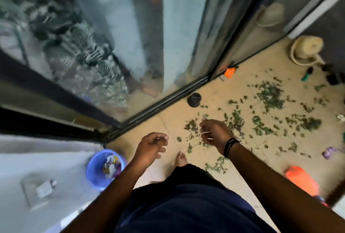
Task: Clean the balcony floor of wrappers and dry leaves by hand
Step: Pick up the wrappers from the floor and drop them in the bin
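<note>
Head view, dry leaves (270, 96) beyond hands (214, 134)

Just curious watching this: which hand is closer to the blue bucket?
Left. The left hand hangs just up and right of the blue bucket; the right hand is farther right, over the leaves.

Green leaves (270, 96) on beige floor (242, 81), blue bucket (93, 165), orange wrapper (230, 72).

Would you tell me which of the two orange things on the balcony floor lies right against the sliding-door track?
The small orange item lies against the door track. The larger orange object lies out on the tiles to the person's right, far from the track.
</note>
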`<control>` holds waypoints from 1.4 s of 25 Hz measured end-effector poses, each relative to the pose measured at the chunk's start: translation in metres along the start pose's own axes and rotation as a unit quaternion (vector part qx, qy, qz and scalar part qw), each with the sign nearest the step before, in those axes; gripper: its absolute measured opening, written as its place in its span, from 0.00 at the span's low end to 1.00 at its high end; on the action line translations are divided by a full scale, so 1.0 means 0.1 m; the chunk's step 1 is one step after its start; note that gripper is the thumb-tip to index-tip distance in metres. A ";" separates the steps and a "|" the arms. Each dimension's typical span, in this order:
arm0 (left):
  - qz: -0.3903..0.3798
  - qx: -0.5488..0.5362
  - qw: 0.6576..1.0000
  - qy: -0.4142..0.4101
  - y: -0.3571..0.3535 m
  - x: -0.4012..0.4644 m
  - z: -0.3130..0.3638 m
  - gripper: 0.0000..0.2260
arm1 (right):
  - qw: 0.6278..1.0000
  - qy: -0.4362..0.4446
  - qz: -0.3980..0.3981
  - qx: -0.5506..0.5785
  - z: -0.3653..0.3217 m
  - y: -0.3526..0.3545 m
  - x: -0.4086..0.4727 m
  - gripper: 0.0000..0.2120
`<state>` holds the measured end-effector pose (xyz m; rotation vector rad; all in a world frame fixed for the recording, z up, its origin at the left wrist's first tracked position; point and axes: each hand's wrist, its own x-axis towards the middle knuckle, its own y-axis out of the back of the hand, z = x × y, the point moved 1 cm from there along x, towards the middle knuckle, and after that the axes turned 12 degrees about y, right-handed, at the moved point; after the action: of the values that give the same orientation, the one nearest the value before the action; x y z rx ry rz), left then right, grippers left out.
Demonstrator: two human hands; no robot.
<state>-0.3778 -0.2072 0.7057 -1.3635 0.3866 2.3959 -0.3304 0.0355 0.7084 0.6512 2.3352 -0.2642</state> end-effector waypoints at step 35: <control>-0.333 0.406 0.838 -0.151 -2.38 -1.00 -0.14 0.17 | 0.720 0.121 0.532 0.429 2.00 1.52 -3.42 0.07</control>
<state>-0.2167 -0.0153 0.7710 -0.5660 0.6170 1.5182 0.0802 -0.0360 0.7879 2.4400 1.5272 -0.7323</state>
